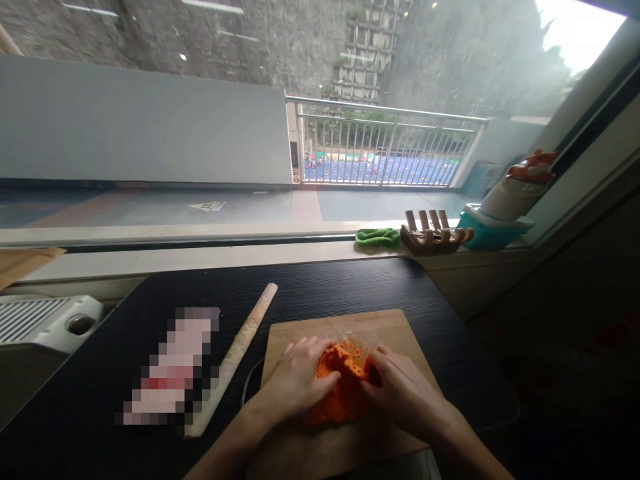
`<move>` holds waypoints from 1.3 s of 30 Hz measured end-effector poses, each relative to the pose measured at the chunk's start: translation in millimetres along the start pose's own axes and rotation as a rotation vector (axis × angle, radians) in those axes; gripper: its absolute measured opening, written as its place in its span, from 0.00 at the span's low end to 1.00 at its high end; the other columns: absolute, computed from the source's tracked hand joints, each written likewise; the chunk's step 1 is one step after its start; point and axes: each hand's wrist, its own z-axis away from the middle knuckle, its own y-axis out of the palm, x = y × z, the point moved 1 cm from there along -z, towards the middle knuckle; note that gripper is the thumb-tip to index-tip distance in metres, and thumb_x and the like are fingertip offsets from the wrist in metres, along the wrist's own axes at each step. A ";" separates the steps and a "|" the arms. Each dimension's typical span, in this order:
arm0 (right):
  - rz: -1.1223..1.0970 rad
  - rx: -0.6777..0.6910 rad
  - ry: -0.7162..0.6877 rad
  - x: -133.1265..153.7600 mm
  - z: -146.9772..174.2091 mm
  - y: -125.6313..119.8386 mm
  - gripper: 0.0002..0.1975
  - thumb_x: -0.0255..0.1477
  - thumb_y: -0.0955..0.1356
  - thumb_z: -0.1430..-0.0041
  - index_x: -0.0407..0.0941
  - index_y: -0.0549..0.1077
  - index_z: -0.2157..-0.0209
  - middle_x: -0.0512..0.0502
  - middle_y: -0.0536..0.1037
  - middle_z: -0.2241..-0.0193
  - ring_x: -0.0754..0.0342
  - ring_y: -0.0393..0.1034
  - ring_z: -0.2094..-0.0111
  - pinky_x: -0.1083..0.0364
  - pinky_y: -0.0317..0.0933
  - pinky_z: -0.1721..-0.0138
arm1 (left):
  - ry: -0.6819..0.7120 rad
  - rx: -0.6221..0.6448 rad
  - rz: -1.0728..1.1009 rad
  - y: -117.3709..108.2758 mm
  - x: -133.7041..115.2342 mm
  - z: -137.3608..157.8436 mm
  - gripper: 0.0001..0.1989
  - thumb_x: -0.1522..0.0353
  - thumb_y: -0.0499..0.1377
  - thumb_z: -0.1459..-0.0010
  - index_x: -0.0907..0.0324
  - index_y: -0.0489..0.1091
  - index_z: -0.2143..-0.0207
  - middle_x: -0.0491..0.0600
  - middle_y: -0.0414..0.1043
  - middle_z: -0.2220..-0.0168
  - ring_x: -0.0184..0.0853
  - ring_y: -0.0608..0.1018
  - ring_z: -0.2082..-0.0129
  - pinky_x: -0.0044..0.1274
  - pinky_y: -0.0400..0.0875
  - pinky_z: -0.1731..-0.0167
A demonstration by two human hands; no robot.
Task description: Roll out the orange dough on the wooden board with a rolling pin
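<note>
A lump of orange dough (343, 400) lies on the wooden cutting board (395, 323), its upper edge rough and crumbly. My left hand (303, 373) curls round the dough's left side, thumb pressed onto it. From the right, my right hand (400, 381) grips the other side with bent fingers, some of them hidden by the dough and the hand itself. Loose orange crumbs and a pale powdery patch show just beyond the lump. Left of the board, a pale wooden rolling pin (241, 350) rests slantwise on the black table (300, 283).
A blurred-out pinkish item (175, 367) lies left of the rolling pin. Along the windowsill stand a green cloth (377, 238), a brown basket with wooden pieces (434, 237) and a teal container (493, 230). A white slatted unit (55, 320) is at the far left.
</note>
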 end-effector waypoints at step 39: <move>-0.403 0.044 -0.178 -5.7 9.6 -29.7 0.10 0.22 0.64 0.48 0.46 0.75 0.67 0.53 0.77 0.72 0.58 0.70 0.70 0.61 0.56 0.69 | -0.009 0.141 0.662 -23.3 -15.2 11.7 0.16 0.67 0.54 0.44 0.57 0.67 0.53 0.48 0.75 0.59 0.35 0.77 0.59 0.25 0.70 0.57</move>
